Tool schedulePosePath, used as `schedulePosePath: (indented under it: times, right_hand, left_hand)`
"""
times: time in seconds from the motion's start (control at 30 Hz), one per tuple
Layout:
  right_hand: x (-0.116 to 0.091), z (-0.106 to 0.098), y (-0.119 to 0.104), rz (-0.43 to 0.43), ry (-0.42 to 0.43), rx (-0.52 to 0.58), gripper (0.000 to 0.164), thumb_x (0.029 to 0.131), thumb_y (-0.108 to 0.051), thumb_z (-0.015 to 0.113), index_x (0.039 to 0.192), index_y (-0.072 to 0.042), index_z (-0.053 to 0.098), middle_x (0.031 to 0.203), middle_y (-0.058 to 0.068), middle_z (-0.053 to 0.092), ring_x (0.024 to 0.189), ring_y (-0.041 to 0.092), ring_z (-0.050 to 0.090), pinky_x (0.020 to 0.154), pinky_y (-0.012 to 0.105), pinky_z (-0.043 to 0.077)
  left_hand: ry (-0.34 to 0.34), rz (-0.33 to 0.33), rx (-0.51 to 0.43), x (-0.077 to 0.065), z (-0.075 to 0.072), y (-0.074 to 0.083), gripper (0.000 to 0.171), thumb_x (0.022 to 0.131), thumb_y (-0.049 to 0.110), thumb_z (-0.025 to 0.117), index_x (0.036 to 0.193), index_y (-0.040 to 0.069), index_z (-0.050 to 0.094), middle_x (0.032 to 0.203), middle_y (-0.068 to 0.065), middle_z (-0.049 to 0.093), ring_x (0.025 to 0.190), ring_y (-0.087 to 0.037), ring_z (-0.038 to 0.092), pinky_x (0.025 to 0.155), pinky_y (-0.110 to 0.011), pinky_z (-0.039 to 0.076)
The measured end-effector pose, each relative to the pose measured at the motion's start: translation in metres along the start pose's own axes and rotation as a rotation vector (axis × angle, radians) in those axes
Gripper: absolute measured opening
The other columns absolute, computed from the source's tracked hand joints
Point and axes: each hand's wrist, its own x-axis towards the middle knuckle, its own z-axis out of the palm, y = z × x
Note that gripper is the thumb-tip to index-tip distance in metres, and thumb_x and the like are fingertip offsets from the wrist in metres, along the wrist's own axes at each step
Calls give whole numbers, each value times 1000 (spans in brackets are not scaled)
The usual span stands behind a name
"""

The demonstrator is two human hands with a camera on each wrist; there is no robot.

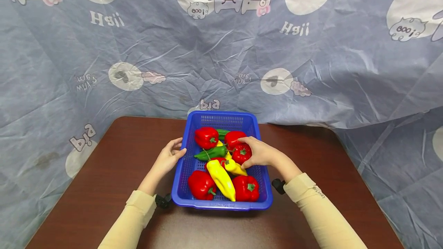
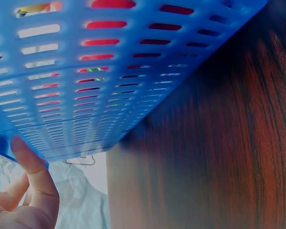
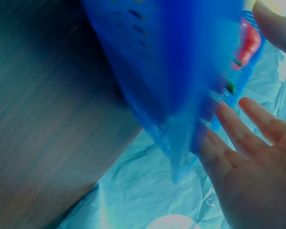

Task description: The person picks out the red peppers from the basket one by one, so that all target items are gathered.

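Lying a little right of and below the middle of the head view, a small red pepper (image 1: pixel 240 156) is resting in the right half of the blue basket (image 1: pixel 249 205). The right hand (image 1: pixel 258 152) is reaching over the basket's right wall, with thumb and fingers spread wide to the upper and lower sides of this pepper; whether the skin is touching it, I cannot tell. The left hand (image 1: pixel 169 156) is resting at the left wall, its fingers loosely bent and its thumb touching the rim

By my judgement, the pepper is looking light and rather stiff, but its shiny skin may be slippery, and a hard squeeze could mark it. Its two rounded sides are offering the better hold, not the thin green stem (image 1: pixel 243 151). This stem is facing up to the camera, so the pepper's axis seems to be pointing roughly toward the viewer. Just below, a short yellow pepper (image 1: pixel 236 168) is lying near the thumb, its long axis slanting from upper left to lower right. The basket itself is running lengthwise from the top toward the bottom of the frame
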Motion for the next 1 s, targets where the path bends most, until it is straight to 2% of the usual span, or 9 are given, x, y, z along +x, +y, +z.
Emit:
schedulePosePath:
  times: [0.13,0.3,0.53,0.73,1.0]
  right_hand:
    - [3,7,1,-15,5,-45,87,72,-18,85,146,-3,42,141,20,47,131,38,45,108,54,42]
    - [6,12,2,5,1,-89,87,72,-13,84,146,-3,42,144,21,44,134,41,40,108,56,41]
    - [10,16,1,35,-3,-159,85,73,-10,84,147,-4,42,146,23,43,135,41,40,108,55,40]
    - [12,18,0,77,-17,-189,83,75,-9,83,147,-5,42,147,23,42,137,40,39,109,55,40]
    - [14,19,2,73,16,-197,80,73,-9,84,144,-4,47,143,22,47,132,38,44,106,53,43]
  left_hand:
    - [8,-5,-21,0,0,0,56,98,14,60,148,0,39,138,-26,50,115,-37,61,95,-44,52]
    - [23,-4,-39,0,2,2,55,98,12,60,148,1,40,139,-26,50,113,-35,62,90,-39,54]
    - [19,13,-5,-1,1,3,55,98,11,60,147,0,40,138,-27,51,110,-35,64,88,-39,55]
    - [9,12,9,-1,0,4,55,98,12,60,148,0,39,139,-27,50,111,-36,63,89,-41,56]
    - [-12,-3,-21,-2,3,3,59,99,12,58,151,2,34,140,-26,49,109,-32,63,85,-37,57]
